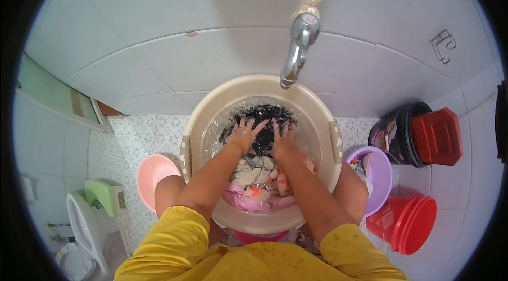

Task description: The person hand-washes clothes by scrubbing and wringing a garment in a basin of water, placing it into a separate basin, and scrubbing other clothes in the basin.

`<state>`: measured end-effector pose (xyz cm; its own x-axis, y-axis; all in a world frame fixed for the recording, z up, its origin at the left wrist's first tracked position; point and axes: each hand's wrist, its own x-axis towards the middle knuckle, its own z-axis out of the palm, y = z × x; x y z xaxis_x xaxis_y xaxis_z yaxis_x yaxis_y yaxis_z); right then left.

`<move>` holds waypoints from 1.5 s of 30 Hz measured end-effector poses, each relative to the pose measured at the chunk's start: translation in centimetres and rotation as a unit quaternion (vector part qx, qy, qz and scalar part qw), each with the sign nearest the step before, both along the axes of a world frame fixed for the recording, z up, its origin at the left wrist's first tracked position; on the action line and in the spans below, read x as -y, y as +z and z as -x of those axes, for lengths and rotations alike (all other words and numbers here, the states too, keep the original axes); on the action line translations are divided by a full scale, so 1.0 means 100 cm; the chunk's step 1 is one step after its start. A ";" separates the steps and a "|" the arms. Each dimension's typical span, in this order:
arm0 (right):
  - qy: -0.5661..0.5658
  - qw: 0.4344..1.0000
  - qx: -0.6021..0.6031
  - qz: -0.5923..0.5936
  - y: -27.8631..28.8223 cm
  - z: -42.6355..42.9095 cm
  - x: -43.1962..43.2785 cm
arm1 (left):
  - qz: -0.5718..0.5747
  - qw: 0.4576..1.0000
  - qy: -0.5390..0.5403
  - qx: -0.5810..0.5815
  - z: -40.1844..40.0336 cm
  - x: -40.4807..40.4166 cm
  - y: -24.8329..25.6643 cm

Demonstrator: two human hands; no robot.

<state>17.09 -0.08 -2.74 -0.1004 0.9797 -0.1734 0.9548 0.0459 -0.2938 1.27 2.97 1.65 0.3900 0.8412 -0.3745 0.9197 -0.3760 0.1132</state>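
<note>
A large beige plastic basin with dotted side handles holds water and wet clothes before me. My left hand rests with spread fingers on a black cloth in the water. Beside it, my right hand presses on the same black cloth, its fingers also apart. Closer to my body lie a cream garment with dark lines, an orange-patterned cloth and a pink cloth, all wet. A chrome tap hangs over the basin's far rim; no stream of water shows at its spout.
A pink basin stands on the left, near a green plastic stool and a white toilet. On the right are a purple basin with clothes, red buckets, black buckets and red trays.
</note>
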 end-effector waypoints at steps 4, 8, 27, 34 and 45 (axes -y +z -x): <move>0.039 0.988 0.028 -0.148 -0.017 0.004 0.000 | 0.039 0.999 0.025 -0.004 0.021 0.001 -0.030; 0.029 0.998 -0.001 0.063 0.034 0.007 -0.005 | 0.003 0.993 0.099 0.063 0.026 0.005 -0.022; -0.214 0.730 -0.648 0.045 0.071 -0.033 -0.025 | -0.013 0.742 0.431 0.514 0.065 0.007 0.054; -0.196 0.892 -0.398 -0.088 0.078 -0.029 0.003 | 0.179 0.948 0.260 0.044 0.054 0.044 0.035; -0.113 0.929 -0.301 0.182 0.025 -0.008 0.058 | 0.123 0.950 0.281 0.057 0.019 0.102 0.092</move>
